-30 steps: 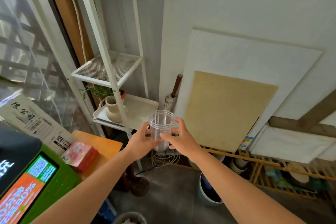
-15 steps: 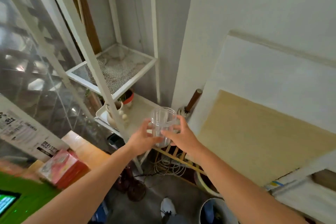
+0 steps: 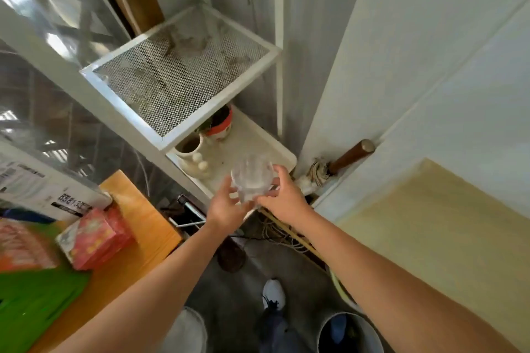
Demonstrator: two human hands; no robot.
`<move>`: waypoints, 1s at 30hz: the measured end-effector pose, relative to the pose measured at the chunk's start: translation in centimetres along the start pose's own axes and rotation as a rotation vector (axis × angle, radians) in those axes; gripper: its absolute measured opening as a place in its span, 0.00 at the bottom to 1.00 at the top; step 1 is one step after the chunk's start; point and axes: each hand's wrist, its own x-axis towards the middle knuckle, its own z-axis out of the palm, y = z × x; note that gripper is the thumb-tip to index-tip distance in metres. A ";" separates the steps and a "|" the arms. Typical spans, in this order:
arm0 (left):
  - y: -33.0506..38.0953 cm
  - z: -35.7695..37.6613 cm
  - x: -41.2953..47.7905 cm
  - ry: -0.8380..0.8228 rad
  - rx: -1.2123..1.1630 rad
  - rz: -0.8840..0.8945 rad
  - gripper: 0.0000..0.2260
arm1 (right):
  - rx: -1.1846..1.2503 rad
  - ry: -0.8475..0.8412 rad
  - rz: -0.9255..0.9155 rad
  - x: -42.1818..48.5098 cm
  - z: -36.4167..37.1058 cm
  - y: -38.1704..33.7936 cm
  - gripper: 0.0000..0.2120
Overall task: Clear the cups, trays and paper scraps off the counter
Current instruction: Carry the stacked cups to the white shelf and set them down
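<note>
A clear plastic cup (image 3: 251, 176) is held upright between both hands, just over the front edge of a white tray (image 3: 269, 149) on the lower level of a white metal rack. My left hand (image 3: 226, 208) grips the cup from the left and below. My right hand (image 3: 282, 195) holds it from the right, fingers wrapped around its side. The cup looks empty.
On the tray stand a cream jug (image 3: 190, 149) and a red-rimmed plant pot (image 3: 220, 122). A mesh shelf (image 3: 177, 71) overhangs it. The wooden counter (image 3: 137, 226) at left carries a pink box (image 3: 97, 238). Below are buckets (image 3: 350, 334), cables and my shoe (image 3: 274, 294).
I have stepped closer and the view has tilted down. Both hands have carried the cup forward and lower, to just above the tray on the rack.
</note>
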 end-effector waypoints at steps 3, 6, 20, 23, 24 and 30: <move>-1.2 0.7 2.8 0.047 -0.055 -0.018 0.35 | 0.019 -0.021 -0.023 3.0 0.5 0.7 0.40; -2.4 1.6 5.2 0.075 -0.115 -0.045 0.33 | 0.017 -0.008 -0.037 5.5 1.0 1.8 0.40; -7.4 4.4 9.8 0.087 -0.223 -0.191 0.36 | 0.030 -0.008 -0.025 10.4 3.6 6.4 0.38; -7.8 4.5 10.0 0.082 -0.226 -0.192 0.35 | 0.046 -0.019 -0.023 10.5 3.6 6.7 0.38; -7.9 4.5 10.1 0.081 -0.221 -0.187 0.35 | 0.046 -0.024 -0.023 10.5 3.6 6.8 0.38; -7.7 4.1 10.2 0.078 -0.161 -0.181 0.33 | 0.036 -0.035 0.019 10.7 3.8 6.9 0.39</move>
